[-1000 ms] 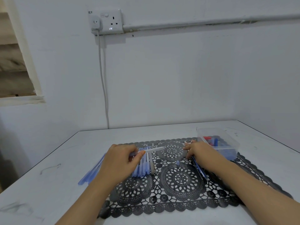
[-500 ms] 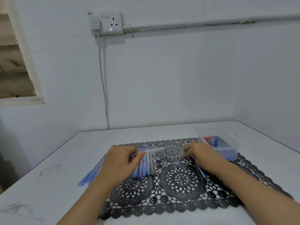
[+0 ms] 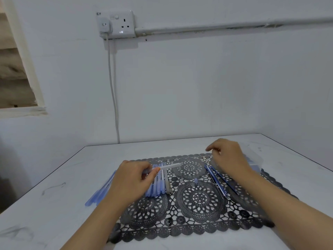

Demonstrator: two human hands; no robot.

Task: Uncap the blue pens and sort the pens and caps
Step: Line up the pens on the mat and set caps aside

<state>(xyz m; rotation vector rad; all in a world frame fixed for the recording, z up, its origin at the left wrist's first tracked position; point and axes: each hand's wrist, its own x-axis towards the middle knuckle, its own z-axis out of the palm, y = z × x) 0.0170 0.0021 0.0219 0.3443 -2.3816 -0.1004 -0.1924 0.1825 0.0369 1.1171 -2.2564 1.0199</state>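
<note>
My left hand (image 3: 133, 179) pinches a clear pen barrel (image 3: 169, 166) that points right over the black lace mat (image 3: 198, 222). Under it lies a row of light blue pens (image 3: 157, 186); more blue pens (image 3: 100, 191) stick out left of my wrist. My right hand (image 3: 228, 157) hovers raised over the clear plastic container (image 3: 256, 162) at the mat's right, fingers curled; whether it holds anything I cannot see. Thin dark blue refills or pens (image 3: 218, 181) lie diagonally on the mat below that hand. One small blue cap (image 3: 196, 180) stands at the mat's middle.
The mat lies on a white table (image 3: 54, 204) against a white wall. A socket with a plugged cable (image 3: 113, 96) hangs down to the table's back edge. The table's right edge (image 3: 306, 157) runs just beyond the container.
My right hand has lifted off the mat and moved back and right, over the container. My left hand keeps the pen barrel in the same place.
</note>
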